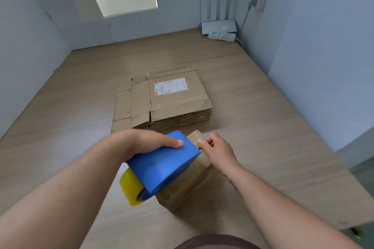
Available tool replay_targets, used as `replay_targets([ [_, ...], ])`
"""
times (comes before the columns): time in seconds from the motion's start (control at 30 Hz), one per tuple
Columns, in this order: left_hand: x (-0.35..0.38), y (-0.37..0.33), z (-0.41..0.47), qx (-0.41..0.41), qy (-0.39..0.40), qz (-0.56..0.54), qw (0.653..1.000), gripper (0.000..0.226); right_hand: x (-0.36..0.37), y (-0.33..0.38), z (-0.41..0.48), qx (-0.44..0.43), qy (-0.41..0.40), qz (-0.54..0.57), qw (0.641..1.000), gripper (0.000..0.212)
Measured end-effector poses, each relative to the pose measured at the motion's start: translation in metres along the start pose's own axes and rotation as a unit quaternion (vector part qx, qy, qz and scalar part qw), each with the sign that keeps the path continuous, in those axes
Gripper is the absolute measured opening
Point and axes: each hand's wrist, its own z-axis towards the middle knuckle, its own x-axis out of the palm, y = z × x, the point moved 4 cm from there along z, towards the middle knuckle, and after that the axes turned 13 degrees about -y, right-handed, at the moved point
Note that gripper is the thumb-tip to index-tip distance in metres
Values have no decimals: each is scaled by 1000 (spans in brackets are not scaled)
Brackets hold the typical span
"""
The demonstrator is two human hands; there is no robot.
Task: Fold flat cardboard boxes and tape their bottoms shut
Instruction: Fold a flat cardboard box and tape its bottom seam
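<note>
A: What's the biggest thing there?
B: The wooden table [253, 107], running under both hands and well beyond them

A: And on it?
B: A stack of flat cardboard boxes [174, 105], lying just past the left hand [145, 141] and the right hand [218, 150], apart from both

A: Where's the box being worked on?
B: The folded box [188, 186] stands on the table below the hands, slightly toward the right one. That wrist lies along its right side

A: The tape dispenser?
B: The blue dispenser [164, 163] sits on top of that box, tilted, with its front end up by the fingertips. The left hand grips it from the left, thumb curled over the top face. The other fingers are hidden beneath

A: And the right hand?
B: Narrow, with thumb and fingers drawn together right at the dispenser's front edge. Whether they pinch tape there, I cannot tell

A: Anything far off?
B: A white router [218, 26] in the corner, far beyond the right hand, with a power strip [221, 36] just in front of it

A: Smaller bits?
B: The yellow tape roll [130, 190] pokes out of the dispenser's rear, below the left wrist. A white label [171, 86] lies on the stack's top sheet
</note>
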Motion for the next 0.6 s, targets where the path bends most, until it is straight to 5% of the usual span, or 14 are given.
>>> replay_targets([
  [0.23,-19,130,-19,-76,36,-46,995,86,5,-3,2,-17,-13,-3,1000,32],
  [0.6,-6,162,-20,-44,39,-83,995,77,5,-5,6,-27,-25,2,999,31],
])
